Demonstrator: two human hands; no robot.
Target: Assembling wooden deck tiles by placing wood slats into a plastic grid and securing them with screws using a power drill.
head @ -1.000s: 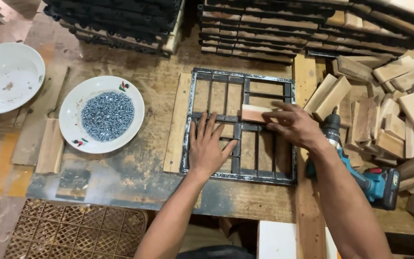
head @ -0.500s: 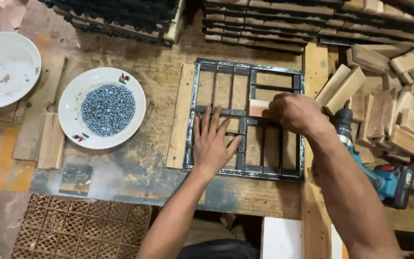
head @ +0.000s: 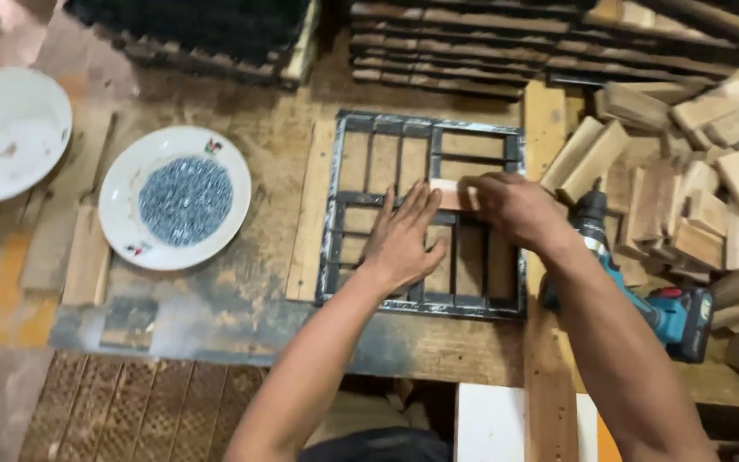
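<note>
A dark metal grid frame [head: 425, 124] lies flat on the worn wooden workbench [head: 241, 308]. My left hand [head: 404, 239] rests flat on the frame's middle, fingers spread and pointing away from me. My right hand [head: 515, 205] grips a small pale wooden block [head: 445, 195] and holds it on the frame's middle crossbar, just beyond the fingertips of my left hand. Other wood pieces sit in the frame's lower cells [head: 470, 261].
A white plate of small grey screws [head: 183, 201] sits left of the frame; an empty white plate [head: 6, 133] is farther left. A teal cordless drill [head: 652, 295] lies right of it beside a heap of wooden blocks [head: 694, 197]. Stacked dark slatted panels [head: 472, 51] line the back.
The view has shifted slightly. My right hand has slid the block a little left along the crossbar toward my left hand, which stays pressed on the frame.
</note>
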